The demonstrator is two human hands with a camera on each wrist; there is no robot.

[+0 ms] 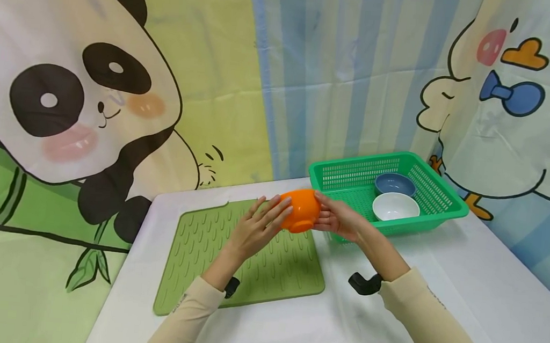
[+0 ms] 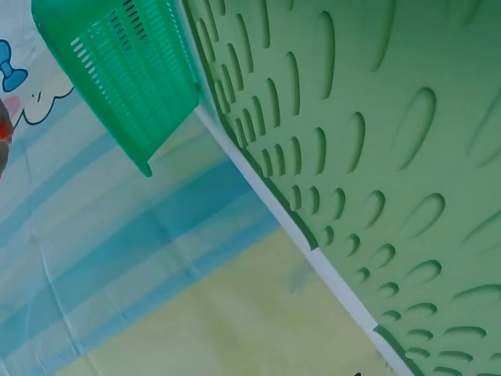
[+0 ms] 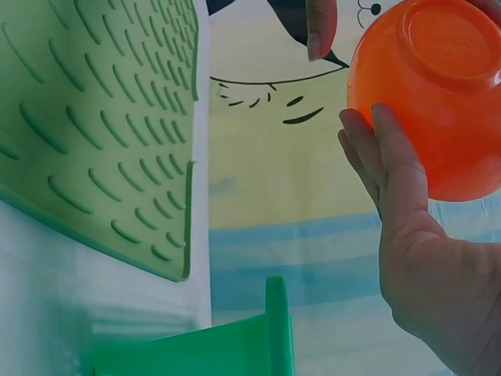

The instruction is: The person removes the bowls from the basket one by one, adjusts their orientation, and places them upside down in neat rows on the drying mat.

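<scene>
An orange bowl (image 1: 300,211) is held tilted in the air above the green ridged mat (image 1: 198,278), its base ring toward the head view. The right hand (image 1: 341,220) grips it from the right, thumb near its upper edge and fingers along its side. In the right wrist view, the right fingers press the outer wall of the orange bowl (image 3: 438,117). From the left, the left hand (image 1: 258,227) lays fairly straight fingers against the bowl. The left thumb cannot be made out. In the left wrist view only a sliver of fingers shows at the left edge.
Behind the right hand stands a green slotted basket (image 1: 343,171) holding a blue bowl (image 1: 395,184) and a white bowl (image 1: 395,207). A white cloth (image 1: 301,330) covers the table. Cartoon-printed curtains (image 1: 306,77) hang close behind and around the table.
</scene>
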